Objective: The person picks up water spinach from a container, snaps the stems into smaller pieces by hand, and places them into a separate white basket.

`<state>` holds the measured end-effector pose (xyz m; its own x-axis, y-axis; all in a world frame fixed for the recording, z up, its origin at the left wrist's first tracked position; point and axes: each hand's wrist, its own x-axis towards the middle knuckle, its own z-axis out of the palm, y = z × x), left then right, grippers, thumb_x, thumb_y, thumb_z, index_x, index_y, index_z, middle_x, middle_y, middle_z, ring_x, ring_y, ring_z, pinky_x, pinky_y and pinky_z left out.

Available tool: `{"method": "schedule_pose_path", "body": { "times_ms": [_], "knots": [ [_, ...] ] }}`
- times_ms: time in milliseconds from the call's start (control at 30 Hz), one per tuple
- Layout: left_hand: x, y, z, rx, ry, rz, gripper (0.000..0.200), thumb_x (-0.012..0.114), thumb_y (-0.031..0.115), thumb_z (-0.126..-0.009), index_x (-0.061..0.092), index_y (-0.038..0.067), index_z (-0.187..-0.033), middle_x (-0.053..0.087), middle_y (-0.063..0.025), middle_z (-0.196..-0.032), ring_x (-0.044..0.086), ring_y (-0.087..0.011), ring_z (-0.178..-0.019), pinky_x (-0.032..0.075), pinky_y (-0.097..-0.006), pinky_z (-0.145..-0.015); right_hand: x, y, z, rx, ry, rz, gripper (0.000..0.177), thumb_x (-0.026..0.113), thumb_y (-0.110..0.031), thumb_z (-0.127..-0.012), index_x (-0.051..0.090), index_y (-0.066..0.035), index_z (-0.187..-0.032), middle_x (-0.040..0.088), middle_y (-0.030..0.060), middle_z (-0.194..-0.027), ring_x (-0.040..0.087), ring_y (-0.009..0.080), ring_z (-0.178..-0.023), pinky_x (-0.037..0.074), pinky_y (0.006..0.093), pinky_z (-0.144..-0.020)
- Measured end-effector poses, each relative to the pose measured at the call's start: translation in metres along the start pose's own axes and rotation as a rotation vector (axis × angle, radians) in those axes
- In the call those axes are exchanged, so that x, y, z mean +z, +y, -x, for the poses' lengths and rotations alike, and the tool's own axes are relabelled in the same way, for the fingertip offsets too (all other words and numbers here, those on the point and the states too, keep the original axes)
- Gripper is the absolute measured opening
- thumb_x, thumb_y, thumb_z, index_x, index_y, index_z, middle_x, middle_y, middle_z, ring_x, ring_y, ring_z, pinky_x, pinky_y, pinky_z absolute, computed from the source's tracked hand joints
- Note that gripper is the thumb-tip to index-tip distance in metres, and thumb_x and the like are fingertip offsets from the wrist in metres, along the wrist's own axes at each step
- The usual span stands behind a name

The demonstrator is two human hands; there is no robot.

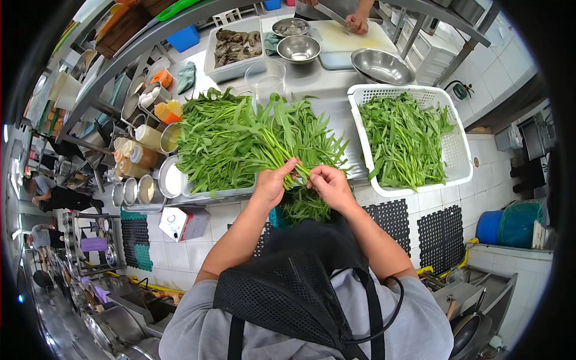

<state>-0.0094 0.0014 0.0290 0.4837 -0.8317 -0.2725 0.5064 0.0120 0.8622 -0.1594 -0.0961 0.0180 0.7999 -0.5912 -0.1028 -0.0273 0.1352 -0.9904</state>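
My left hand is closed around the stems of a bunch of water spinach, whose leaves point away from me. Beside it, my right hand pinches the stem ends with thumb and fingers. Under and behind the bunch, a large heap of water spinach lies in a tray whose rim shows at the front. To the right, a white perforated basket holds more greens. Below my hands, more leafy pieces show in front of my apron; what contains them is mostly hidden.
Sauce bottles and metal containers line the left side. Steel bowls and a tub of dark seafood-like pieces stand at the back. Across the counter, another person's hand and a knife are over a cutting board.
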Motion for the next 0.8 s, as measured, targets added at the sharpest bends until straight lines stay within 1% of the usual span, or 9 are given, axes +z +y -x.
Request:
{"method": "schedule_pose_path", "body": {
  "times_ms": [33, 133, 367, 433, 500, 533, 700, 767, 800],
  "knots": [
    [0.002, 0.0, 0.001, 0.019, -0.008, 0.009, 0.019, 0.064, 0.015, -0.088, 0.063, 0.002, -0.101, 0.065, -0.0046, -0.095, 0.057, -0.0143, -0.084, 0.045, -0.0279, -0.072, -0.001, 0.001, -0.002, -0.002, 0.003, -0.002, 0.011, 0.053, -0.01, -0.092, 0.061, -0.002, -0.091, 0.062, 0.0009, -0.075, 0.048, 0.0043, -0.057, 0.038, 0.0202, -0.049],
    [0.011, -0.002, 0.016, 0.213, -0.066, -0.186, 0.018, 0.064, 0.012, -0.088, 0.063, 0.002, -0.103, 0.065, -0.0048, -0.098, 0.058, -0.015, -0.092, 0.046, -0.0293, -0.08, 0.0, -0.005, -0.003, 0.289, 0.068, -0.62, 0.01, 0.05, -0.01, -0.091, 0.057, -0.003, -0.088, 0.053, 0.0037, -0.072, 0.042, 0.0092, -0.051, 0.035, 0.0234, -0.044],
    [0.008, 0.002, 0.042, 0.364, -0.132, -0.583, 0.02, 0.06, 0.009, -0.089, 0.064, 0.002, -0.108, 0.065, -0.0063, -0.105, 0.058, -0.017, -0.101, 0.042, -0.0325, -0.094, -0.014, 0.023, -0.012, 0.406, 0.123, -0.859, 0.011, 0.051, -0.012, -0.091, 0.056, -0.003, -0.086, 0.055, 0.004, -0.073, 0.045, 0.0096, -0.053, 0.037, 0.024, -0.045],
    [0.003, -0.002, 0.043, 0.376, -0.098, -0.479, 0.02, 0.058, 0.014, -0.092, 0.065, 0.004, -0.108, 0.065, -0.0071, -0.106, 0.058, -0.0183, -0.1, 0.043, -0.0335, -0.094, -0.014, 0.021, -0.007, 0.372, 0.07, -0.534, 0.011, 0.052, -0.011, -0.09, 0.058, -0.003, -0.086, 0.055, 0.0027, -0.071, 0.046, 0.0094, -0.054, 0.038, 0.0239, -0.046],
    [0.002, 0.023, 0.052, 0.161, -0.061, -0.555, 0.023, 0.056, 0.016, -0.093, 0.065, 0.002, -0.108, 0.064, -0.0089, -0.111, 0.058, -0.0187, -0.101, 0.044, -0.0342, -0.092, -0.008, 0.021, -0.003, 0.371, 0.04, -0.415, 0.012, 0.052, -0.011, -0.089, 0.06, -0.002, -0.087, 0.056, 0.0011, -0.069, 0.048, 0.0084, -0.054, 0.04, 0.0242, -0.046],
    [-0.026, -0.012, 0.035, 0.206, -0.093, -0.211, 0.022, 0.056, 0.016, -0.093, 0.06, 0.002, -0.109, 0.065, -0.0075, -0.102, 0.058, -0.0149, -0.094, 0.046, -0.0317, -0.086, -0.006, 0.025, -0.001, 0.341, -0.026, -0.239, 0.012, 0.053, -0.011, -0.089, 0.06, -0.002, -0.088, 0.056, 0.0007, -0.07, 0.048, 0.0078, -0.054, 0.041, 0.0242, -0.046],
    [-0.047, -0.008, 0.036, 0.062, 0.021, 0.292, 0.027, 0.049, 0.022, -0.097, 0.056, 0.001, -0.113, 0.063, -0.0126, -0.106, 0.061, -0.0228, -0.099, 0.045, -0.0336, -0.09, -0.004, 0.024, 0.007, 0.257, -0.16, 0.212, 0.016, 0.055, -0.016, -0.09, 0.06, -0.001, -0.089, 0.056, 0.0003, -0.068, 0.05, 0.0074, -0.055, 0.045, 0.0255, -0.05],
    [-0.056, -0.004, 0.032, 0.085, 0.079, 0.373, 0.025, 0.051, 0.02, -0.096, 0.057, 0.001, -0.11, 0.063, -0.013, -0.108, 0.06, -0.0233, -0.102, 0.045, -0.0345, -0.09, -0.018, 0.049, 0.004, 0.145, -0.196, 0.424, 0.017, 0.056, -0.018, -0.091, 0.062, -0.002, -0.094, 0.061, 0.0036, -0.071, 0.056, 0.0114, -0.06, 0.049, 0.0303, -0.057],
    [-0.059, -0.002, 0.033, 0.094, 0.088, 0.367, 0.026, 0.051, 0.02, -0.096, 0.057, 0.0, -0.111, 0.062, -0.0127, -0.109, 0.058, -0.0239, -0.106, 0.045, -0.0355, -0.091, -0.024, 0.054, 0.003, 0.133, -0.366, 0.685, 0.02, 0.058, -0.021, -0.09, 0.064, -0.006, -0.102, 0.065, 0.0087, -0.086, 0.062, 0.0197, -0.073, 0.05, 0.0359, -0.067]
  ]
}}
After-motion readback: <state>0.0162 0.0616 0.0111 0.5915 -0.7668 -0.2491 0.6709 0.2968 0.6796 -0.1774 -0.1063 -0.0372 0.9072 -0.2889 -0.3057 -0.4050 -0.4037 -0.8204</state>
